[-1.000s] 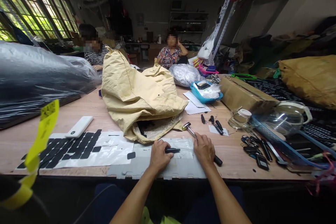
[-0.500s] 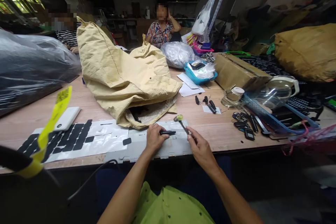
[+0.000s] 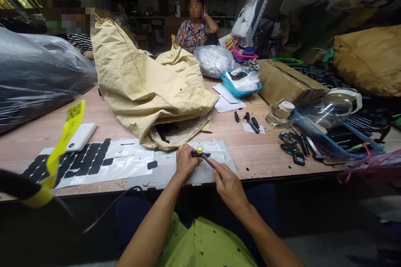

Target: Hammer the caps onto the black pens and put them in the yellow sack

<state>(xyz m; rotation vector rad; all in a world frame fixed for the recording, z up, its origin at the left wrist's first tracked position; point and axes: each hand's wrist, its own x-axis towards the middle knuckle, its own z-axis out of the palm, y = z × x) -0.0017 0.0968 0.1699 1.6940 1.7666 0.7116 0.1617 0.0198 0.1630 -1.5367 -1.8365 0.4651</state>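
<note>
My left hand is closed around a slim black plastic part, held low over a grey plate at the table's front edge. My right hand grips the dark handle of a small hammer. The hammer's yellow-green head is over the black part, right by my left fingertips; whether it touches the part I cannot tell. To the left of the plate lies a white sheet bearing black stickers. A large beige cloth sack rests just beyond my left hand, its mouth open, with dark pieces inside.
Right of my hands lie several black parts, a bunch of key fobs and a blue basket. A cardboard box and a blue tray stand behind. Two people sit across the table. A yellow tag hangs at left.
My right hand has moved left and brought the hammer's head down from beside the black part to over it. My left hand keeps its hold on the part.
</note>
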